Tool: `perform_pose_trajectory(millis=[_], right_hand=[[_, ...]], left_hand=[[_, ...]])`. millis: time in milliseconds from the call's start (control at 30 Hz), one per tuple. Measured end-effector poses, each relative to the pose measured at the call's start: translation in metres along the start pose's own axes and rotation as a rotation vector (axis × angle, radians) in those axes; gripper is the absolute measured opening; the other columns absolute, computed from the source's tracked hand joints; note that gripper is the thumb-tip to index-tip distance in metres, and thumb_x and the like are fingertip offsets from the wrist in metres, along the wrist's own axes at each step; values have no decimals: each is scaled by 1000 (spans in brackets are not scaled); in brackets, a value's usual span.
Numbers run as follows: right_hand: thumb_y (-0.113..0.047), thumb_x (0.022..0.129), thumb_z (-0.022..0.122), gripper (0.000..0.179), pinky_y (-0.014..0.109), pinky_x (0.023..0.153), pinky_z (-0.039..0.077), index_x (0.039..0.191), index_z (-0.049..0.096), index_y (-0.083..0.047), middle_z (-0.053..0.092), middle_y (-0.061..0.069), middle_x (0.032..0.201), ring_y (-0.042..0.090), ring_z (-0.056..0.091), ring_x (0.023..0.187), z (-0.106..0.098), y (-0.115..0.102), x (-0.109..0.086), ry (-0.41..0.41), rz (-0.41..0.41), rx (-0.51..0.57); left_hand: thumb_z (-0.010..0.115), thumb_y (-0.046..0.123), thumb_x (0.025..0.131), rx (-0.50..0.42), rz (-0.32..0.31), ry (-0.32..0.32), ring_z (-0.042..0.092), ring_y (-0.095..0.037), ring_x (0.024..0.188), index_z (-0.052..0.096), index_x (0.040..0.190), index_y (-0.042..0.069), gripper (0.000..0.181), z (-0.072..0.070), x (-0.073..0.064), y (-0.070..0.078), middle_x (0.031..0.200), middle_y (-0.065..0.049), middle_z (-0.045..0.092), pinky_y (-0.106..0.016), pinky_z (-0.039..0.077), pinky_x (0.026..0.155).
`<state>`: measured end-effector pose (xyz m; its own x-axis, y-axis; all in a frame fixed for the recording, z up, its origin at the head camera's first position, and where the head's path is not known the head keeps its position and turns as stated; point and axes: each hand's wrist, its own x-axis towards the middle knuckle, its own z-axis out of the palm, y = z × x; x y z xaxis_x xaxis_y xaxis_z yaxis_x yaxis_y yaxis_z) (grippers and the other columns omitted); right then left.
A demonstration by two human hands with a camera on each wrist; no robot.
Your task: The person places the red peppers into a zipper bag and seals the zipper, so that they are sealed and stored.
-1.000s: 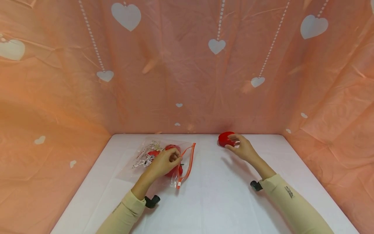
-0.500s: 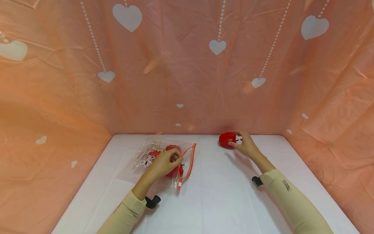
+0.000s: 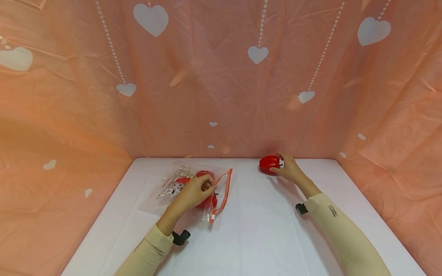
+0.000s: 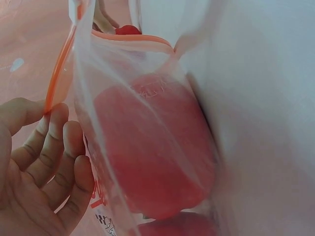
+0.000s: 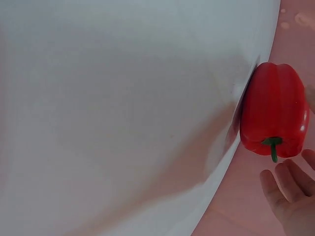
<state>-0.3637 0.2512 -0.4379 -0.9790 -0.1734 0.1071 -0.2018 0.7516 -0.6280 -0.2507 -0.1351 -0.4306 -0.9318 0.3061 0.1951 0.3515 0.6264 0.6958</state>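
Observation:
My left hand (image 3: 194,191) pinches the orange zip edge (image 4: 58,73) of a clear zip bag (image 3: 153,201) between thumb and forefinger. Its mouth is parted and faces right. Inside lie red bell peppers (image 4: 152,147), blurred by the plastic; at least two show in the left wrist view. At the back of the table another red bell pepper (image 3: 267,165) lies on its side, its green stem (image 5: 274,151) toward my right hand (image 3: 289,168). That hand's fingers are spread loosely around the stem end, with a gap beside the stem; the thumb overlaps the pepper's near side.
A white-covered table (image 3: 255,230) carries everything. Orange-pink cloth (image 3: 235,115) with white hearts hangs behind it and on both sides. The lone pepper lies close to the back edge. Black wrist cameras (image 3: 181,237) are strapped on both arms.
My right hand has drawn back from over the lone pepper to its stem end, and the pepper has shifted very slightly right. My left hand and the bag have stayed in place.

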Motion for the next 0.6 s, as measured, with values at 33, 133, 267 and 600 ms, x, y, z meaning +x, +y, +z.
perform_pose_trajectory(millis=[33, 133, 267, 600], right_hand=[[-17, 99, 78, 77, 64, 109, 48, 158, 35, 8, 43, 33, 153, 52, 43, 139, 0, 0, 1, -7, 9, 3], [-17, 99, 78, 79, 64, 110, 48, 159, 33, 7, 42, 33, 154, 52, 42, 140, 0, 0, 4, -28, 31, 7], [-16, 99, 78, 80, 65, 112, 46, 160, 31, 7, 40, 33, 156, 53, 40, 142, 2, 3, 6, -44, 43, 21], [-13, 100, 76, 80, 64, 114, 44, 160, 30, 9, 39, 34, 155, 53, 41, 141, 4, 5, 7, -46, 41, 13]], left_hand=[[76, 23, 102, -1, 0, 0, 61, -10, 82, 69, 98, 19, 10, 0, 0, 0, 87, 8, 67, -32, 53, 77], [76, 23, 102, -3, -1, -2, 61, -10, 82, 69, 98, 19, 10, 0, 0, 0, 87, 8, 67, -32, 53, 78], [76, 22, 102, 0, 2, -5, 61, -11, 82, 69, 99, 18, 9, 0, 1, 0, 88, 7, 68, -33, 53, 78], [76, 23, 102, -15, -16, -7, 60, -12, 82, 69, 100, 18, 9, 0, 0, 1, 88, 6, 67, -32, 52, 77]])
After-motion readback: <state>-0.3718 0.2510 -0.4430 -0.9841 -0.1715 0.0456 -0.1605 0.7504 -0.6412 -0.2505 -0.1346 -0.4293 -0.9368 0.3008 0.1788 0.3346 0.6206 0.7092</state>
